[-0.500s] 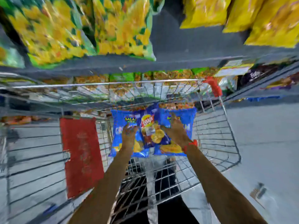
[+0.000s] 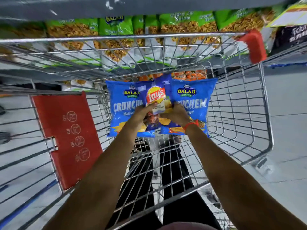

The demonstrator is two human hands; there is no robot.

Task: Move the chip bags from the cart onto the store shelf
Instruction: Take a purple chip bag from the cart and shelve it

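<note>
Head view: both hands are reaching down into the cart, gathering three chip bags as one bundle. The left hand is closing on the left Balaji bag; the right hand is closing on the right Balaji bag. The Lay's bag is sitting pinched between them. The bags' long axes are pointing away toward the shelf, which is lying ahead and above, so the lift likely goes up and forward.

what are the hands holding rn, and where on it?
Both hands, left hand and right hand, grip the Lay's bag at its lower middle, one per side, between two Balaji bags.
</note>
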